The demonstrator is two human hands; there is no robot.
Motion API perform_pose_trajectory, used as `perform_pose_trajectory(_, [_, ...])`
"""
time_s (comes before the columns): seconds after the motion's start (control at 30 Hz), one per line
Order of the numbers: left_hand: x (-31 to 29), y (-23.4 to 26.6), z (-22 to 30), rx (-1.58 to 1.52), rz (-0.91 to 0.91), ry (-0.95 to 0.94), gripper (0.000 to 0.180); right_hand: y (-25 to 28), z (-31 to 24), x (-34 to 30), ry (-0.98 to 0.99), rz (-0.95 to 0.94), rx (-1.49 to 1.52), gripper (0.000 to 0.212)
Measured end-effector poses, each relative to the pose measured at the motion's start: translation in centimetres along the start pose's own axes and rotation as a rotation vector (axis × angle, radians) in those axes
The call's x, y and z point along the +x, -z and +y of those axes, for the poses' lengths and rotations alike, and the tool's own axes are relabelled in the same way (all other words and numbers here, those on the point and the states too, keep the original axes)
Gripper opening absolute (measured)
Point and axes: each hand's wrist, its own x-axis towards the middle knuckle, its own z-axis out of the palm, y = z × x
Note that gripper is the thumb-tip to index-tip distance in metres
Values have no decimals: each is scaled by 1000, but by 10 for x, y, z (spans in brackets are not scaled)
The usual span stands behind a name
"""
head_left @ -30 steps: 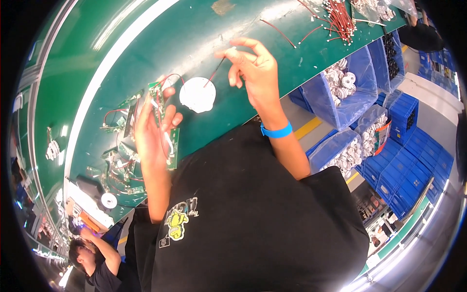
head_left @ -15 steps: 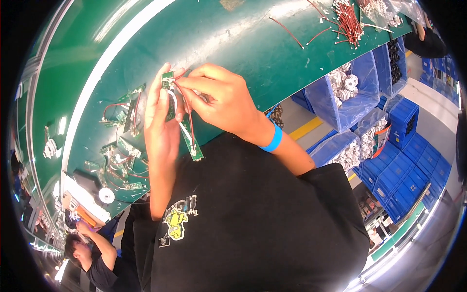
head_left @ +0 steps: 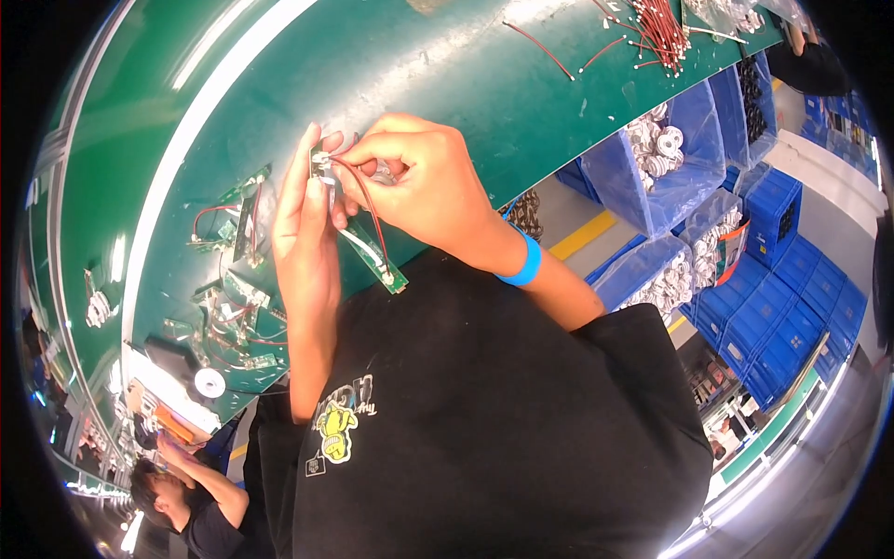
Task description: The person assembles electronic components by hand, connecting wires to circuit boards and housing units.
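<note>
A small green circuit board [head_left: 319,168] is upright in my left hand [head_left: 303,233], closed around it with the thumb along its face. My right hand [head_left: 428,182] pinches the end of a dark red wire cable [head_left: 375,207] against a white connector near the board's top; the fingertips partly hide the joint. That cable curves down to a second, narrow green board [head_left: 391,278], which hangs tilted below my hands near my shirt. A white cable [head_left: 361,244] also runs to this lower board; its upper end passes behind my fingers.
Several wired circuit boards [head_left: 244,298] lie heaped on the green table [head_left: 447,112] to the left, beside a white roll [head_left: 209,382]. A bundle of red cables [head_left: 659,37] lies far right. Blue bins [head_left: 643,186] of white parts stand off the right edge. Another person [head_left: 200,503] works at lower left.
The lower board has swung right and slightly up, and the red cable bows further right. My right fingers have curled in closer to the upper board's connector.
</note>
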Motion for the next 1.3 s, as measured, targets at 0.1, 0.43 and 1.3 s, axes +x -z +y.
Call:
perform_pose_trajectory(0.1, [-1, -1, 3, 67, -10, -25, 49, 4, -5, 4, -47, -40, 27, 8])
perform_pose_trajectory(0.43, [-6, -7, -9, 241, 42, -98, 51, -2, 3, -3, -159, -18, 178, 7])
perform_pose_trajectory(1.3, [213, -5, 37, 1598, 418, -939, 73, 377, 348, -169, -1144, 517, -435, 36])
